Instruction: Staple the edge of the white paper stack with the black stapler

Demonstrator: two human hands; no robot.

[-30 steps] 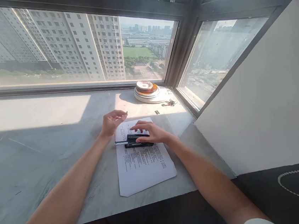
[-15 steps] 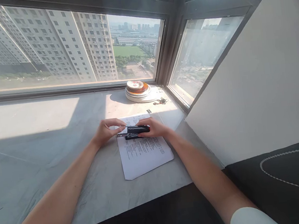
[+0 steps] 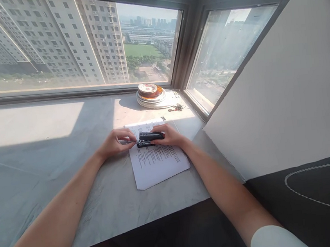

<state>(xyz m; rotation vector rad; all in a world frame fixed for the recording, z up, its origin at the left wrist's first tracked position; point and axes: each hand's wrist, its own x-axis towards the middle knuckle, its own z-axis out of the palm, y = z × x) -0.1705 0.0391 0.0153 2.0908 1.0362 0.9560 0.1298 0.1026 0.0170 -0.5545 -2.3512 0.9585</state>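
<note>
A black stapler [image 3: 151, 136] is held above printed sheets of paper [image 3: 160, 167]. My right hand [image 3: 169, 135] is closed around its right end. At the stapler's left end, my left hand [image 3: 122, 140] pinches a small metal part that lines up with the stapler's magazine. The fingertips cover much of that metal piece. Part of the print beneath is hidden by the stapler and both hands.
A stack of plates [image 3: 151, 97] stands by the window corner, with a bunch of keys [image 3: 177, 107] in front of it. A small dark strip [image 3: 163, 118] lies at the paper's far edge. A white wall [image 3: 274, 100] slopes along the right.
The metal part that stuck out leftward from the stapler now shows much shorter, with my left fingers closer to the stapler's body. The view has tilted slightly downward. My right hand keeps its grip.
</note>
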